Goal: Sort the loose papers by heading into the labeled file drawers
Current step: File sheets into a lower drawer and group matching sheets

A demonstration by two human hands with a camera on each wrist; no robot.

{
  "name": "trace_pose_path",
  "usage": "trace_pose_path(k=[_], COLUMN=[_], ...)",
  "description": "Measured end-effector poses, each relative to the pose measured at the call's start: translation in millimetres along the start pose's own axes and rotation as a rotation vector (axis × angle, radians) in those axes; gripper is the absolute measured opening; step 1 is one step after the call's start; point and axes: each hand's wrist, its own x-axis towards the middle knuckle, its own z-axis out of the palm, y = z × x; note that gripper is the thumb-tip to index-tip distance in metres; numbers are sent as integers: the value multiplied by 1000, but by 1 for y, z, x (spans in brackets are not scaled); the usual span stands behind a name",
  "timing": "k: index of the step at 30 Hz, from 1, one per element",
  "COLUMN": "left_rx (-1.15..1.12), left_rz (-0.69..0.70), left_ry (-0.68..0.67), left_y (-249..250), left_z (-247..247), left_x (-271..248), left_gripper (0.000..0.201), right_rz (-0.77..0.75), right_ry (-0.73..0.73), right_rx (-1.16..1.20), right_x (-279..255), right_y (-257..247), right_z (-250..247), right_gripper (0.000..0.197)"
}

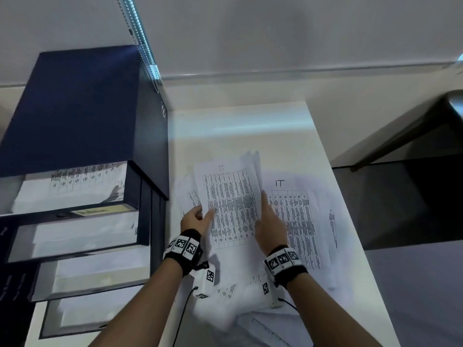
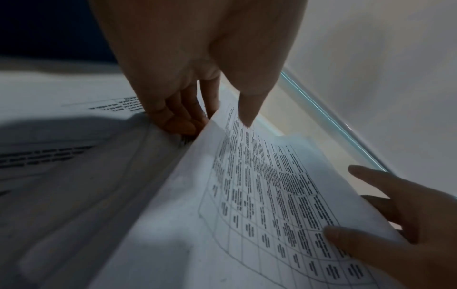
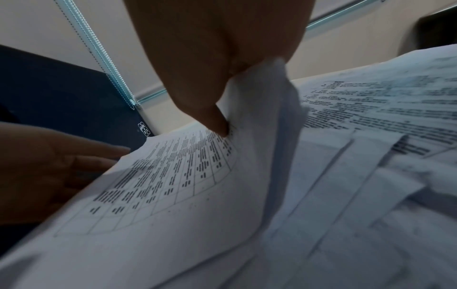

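Bare white table top [image 1: 240,126] beyond the papers, running to the far edge at the wall; right edge of the table close beside the spread sheets, dark floor past it. On the left, hard against the table, a dark blue file cabinet [image 1: 75,108] with four drawers pulled out in steps, the top drawer [image 1: 70,189] holding a printed sheet, a yellowish label on its front too blurred to read.

Held above the mid-table pile: a small sheaf of papers [image 1: 230,201], white, printed with a dense grid table, handwritten "IT" at its far end, right side curling upward. Left hand [image 1: 196,219] gripping the sheaf's left edge, thumb on top of the page, fingers curled beneath. Right hand [image 1: 269,224] pinching the raised right edge, thumb pressed on the printed face, fingers behind the sheets. Just to the right, lying flat, another sheet headed "IT" [image 1: 295,221] with the same table layout. More loose papers [image 1: 225,309] overlapping at the near end, under both wrists.
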Motion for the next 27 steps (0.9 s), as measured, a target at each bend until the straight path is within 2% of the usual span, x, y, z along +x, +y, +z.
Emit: trace_pose_path(k=[1,3,4,5,7,8,10,12,14,15,17,20,23,27], left_rx=[34,76,89,106,116,98,46,36,6,-5,-38,-102,-144,-242], left_rz=[28,73,98,120,134,123,112,113,155,191,232,229,149,97], left_ry=[-8,17,47,59,15,-10,-39,-24,-3,18,53,55,15,12], left_y=[1,2,-1,-2,3,4,4,7,7,8,8,6,0,-4], left_z=[0,1,2,2,-1,-1,1,4,9,11,11,0,-10,-14], left_x=[0,-1,1,2,-3,-5,-9,-16,-22,-25,-28,-28,-27,-29], left_gripper=[26,41,43,38,21,22,41,43,16,14,25,7,25,32], right_rz=[-5,-3,12,38,72,76,83,93,111,119,152,280,361,376], right_ry=[-23,-69,-73,-60,-18,-10,-37,-62,-55,-42,-24,8,17,-42], right_rx=[-19,-23,-9,14,62,62,12,-8,56,88,125,207,293,330], right_x=[-2,-5,-6,-7,-10,-12,-15,-17,-20,-22,-24,-24,-23,-25], right_y=[-1,-2,-4,-4,-6,-6,-4,-4,-3,-2,2,13,23,27], right_z=[2,3,3,3,5,6,11,12,12,11,9,6,9,4], right_gripper=[83,77,73,71,81,87,91,82,71,64,48,21,39,21])
